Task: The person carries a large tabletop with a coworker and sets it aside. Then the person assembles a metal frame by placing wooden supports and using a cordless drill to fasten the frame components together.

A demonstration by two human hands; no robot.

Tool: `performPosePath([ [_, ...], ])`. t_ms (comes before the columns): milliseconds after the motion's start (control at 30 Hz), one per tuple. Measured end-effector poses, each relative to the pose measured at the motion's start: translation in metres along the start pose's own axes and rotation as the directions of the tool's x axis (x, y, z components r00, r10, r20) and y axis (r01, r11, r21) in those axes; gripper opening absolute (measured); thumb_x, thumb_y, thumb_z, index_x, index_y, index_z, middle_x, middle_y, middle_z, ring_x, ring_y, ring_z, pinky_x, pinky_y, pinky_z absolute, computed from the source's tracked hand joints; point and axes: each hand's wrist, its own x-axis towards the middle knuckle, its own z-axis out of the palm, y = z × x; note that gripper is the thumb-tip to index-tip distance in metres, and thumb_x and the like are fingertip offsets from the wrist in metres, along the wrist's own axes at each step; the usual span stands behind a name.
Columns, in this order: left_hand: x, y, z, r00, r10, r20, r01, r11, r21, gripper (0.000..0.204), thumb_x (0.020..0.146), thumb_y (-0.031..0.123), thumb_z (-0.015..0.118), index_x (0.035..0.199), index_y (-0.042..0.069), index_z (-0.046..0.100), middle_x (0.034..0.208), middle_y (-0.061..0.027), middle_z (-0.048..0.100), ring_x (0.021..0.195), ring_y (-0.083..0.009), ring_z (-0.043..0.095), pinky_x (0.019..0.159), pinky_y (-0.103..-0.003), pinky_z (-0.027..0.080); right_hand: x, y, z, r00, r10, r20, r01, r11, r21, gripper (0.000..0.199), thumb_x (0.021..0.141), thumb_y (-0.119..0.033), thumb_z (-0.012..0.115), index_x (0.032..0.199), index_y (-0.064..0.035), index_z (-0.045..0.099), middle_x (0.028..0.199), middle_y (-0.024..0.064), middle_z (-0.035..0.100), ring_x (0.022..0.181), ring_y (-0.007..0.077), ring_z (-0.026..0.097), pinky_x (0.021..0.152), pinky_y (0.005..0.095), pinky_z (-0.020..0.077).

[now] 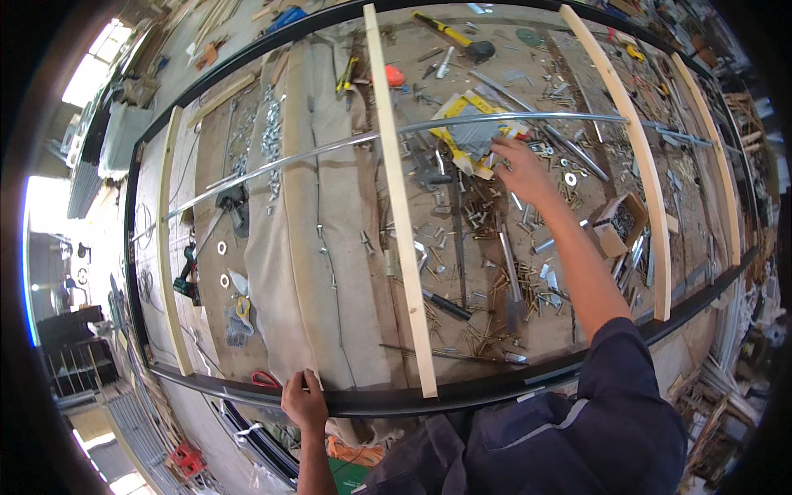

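My right hand (521,171) reaches over the bench to the near right edge of a torn yellow packet (452,142) with a grey sheet-like middle (477,134). Its fingers are bent, and a gap shows between thumb and forefinger. At the near side, my left hand (305,402) rests by the black metal frame (363,403), fingers curled in; what they may hold is hidden. Red-handled scissors or pliers (265,379) lie just left of it. Above the packet a thin metal tube (511,118) runs across the pale wooden slats (399,206).
Loose screws (499,289) and bolts litter the bench beneath the frame. An open cardboard box (620,224) of small fasteners stands right of my forearm. A yellow-handled hammer (454,35) lies at the far side, a cordless drill (188,274) at the left. Brown cloth (289,289) covers the middle left.
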Motion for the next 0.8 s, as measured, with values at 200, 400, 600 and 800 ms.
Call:
performPosePath([
  [200, 0.005, 0.000, 0.000, 1.000, -0.003, 0.009, 0.003, 1.000, 0.015, 0.018, 0.092, 0.018, 0.066, 0.084, 0.002, 0.070, 0.076, -0.0143, 0.066, 0.072, -0.0328, 0.063, 0.068, -0.044, 0.049, 0.036, -0.017, 0.061, 0.978, -0.069, 0.195, 0.101, 0.982, -0.159, 0.049, 0.083, -0.011, 0.069, 0.131, -0.0064, 0.062, 0.142, 0.0172, 0.055, 0.132, 0.0402, 0.048, 0.113, 0.0453, 0.0395],
  [400, 0.006, 0.001, -0.001, 0.999, 0.049, -0.015, -0.049, 0.999, -0.008, 0.014, 0.090, 0.011, 0.066, 0.080, 0.002, 0.066, 0.076, -0.0147, 0.066, 0.072, -0.0366, 0.060, 0.067, -0.046, 0.047, -0.006, -0.031, 0.032, 0.919, -0.116, 0.377, 0.192, 0.966, -0.173, 0.044, 0.082, -0.012, 0.071, 0.125, -0.0051, 0.067, 0.135, 0.0204, 0.059, 0.126, 0.0412, 0.052, 0.111, 0.0454, 0.0416],
  [600, 0.011, 0.004, -0.008, 0.997, 0.080, -0.016, -0.080, 0.997, -0.008, 0.010, 0.087, 0.008, 0.066, 0.080, 0.002, 0.066, 0.073, -0.0134, 0.064, 0.070, -0.0347, 0.060, 0.065, -0.045, 0.047, 0.032, -0.097, -0.032, 0.800, 0.091, 0.593, -0.014, 0.991, -0.132, 0.029, 0.086, -0.016, 0.065, 0.109, 0.0000, 0.072, 0.091, 0.0227, 0.070, 0.087, 0.0377, 0.069, 0.082, 0.0449, 0.0526],
  [800, 0.012, -0.003, -0.006, 0.998, 0.068, -0.014, -0.068, 0.996, -0.052, 0.005, 0.084, 0.006, 0.067, 0.080, 0.002, 0.067, 0.072, -0.0133, 0.063, 0.068, -0.0346, 0.059, 0.065, -0.045, 0.047, 0.135, -0.185, 0.021, 0.971, -0.125, 0.203, 0.089, 0.980, 0.177, 0.028, 0.090, -0.018, 0.059, 0.111, -0.0009, 0.069, 0.086, 0.0232, 0.068, 0.084, 0.0368, 0.069, 0.077, 0.0419, 0.0519],
])
